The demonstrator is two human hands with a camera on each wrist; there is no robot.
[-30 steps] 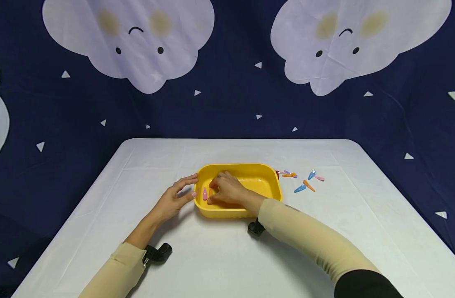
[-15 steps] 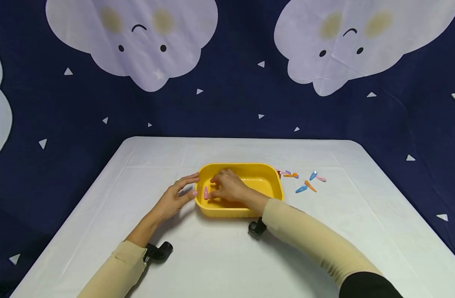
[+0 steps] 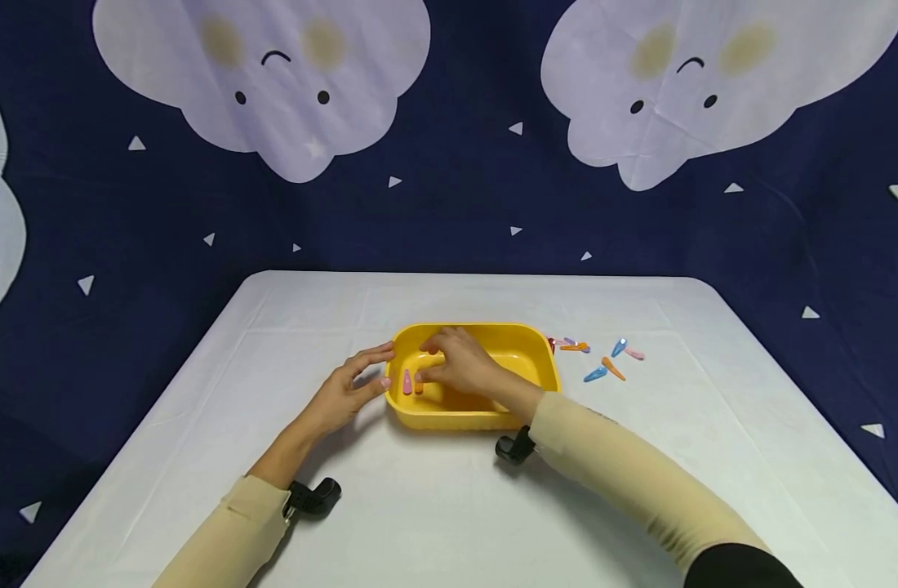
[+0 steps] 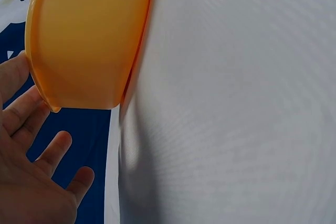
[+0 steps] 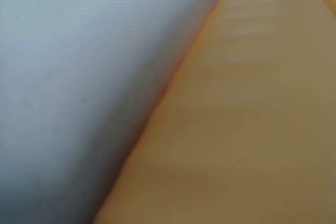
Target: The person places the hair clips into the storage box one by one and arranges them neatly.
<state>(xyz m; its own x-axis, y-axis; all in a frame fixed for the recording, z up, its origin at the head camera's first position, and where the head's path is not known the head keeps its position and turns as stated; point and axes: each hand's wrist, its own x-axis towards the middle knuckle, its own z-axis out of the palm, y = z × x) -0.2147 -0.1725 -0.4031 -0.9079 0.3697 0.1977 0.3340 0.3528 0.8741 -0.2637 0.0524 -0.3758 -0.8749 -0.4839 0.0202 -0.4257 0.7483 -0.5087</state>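
Observation:
A yellow tray (image 3: 460, 420) sits on the white table. Inside its left end, a pink hair clip (image 3: 407, 381) and an orange hair clip (image 3: 419, 385) lie side by side. My right hand (image 3: 460, 359) reaches into the tray just right of the orange clip, thumb and fingers apart, with the thumb tip overlapping the clip's upper end. The fingertips of my left hand (image 3: 346, 388) touch the tray's left rim, the fingers loosely spread. Seen from the left wrist, that hand (image 4: 31, 145) meets the rim of the tray (image 4: 89, 40). Only the tray's outer wall (image 5: 252, 108) fills the right wrist view.
Right of the tray lie several loose hair clips: a blue one (image 3: 595, 374), an orange one (image 3: 614, 368), another blue one (image 3: 620, 348), a pink one (image 3: 634, 354). A small cluster with an orange clip (image 3: 574, 347) lies against the tray's right side. A dark cloud-patterned cloth hangs behind.
My right hand has drawn slightly up and right from the orange clip, its thumb and fingers parting, so the clip now shows beside the pink one. The left hand stays at the rim.

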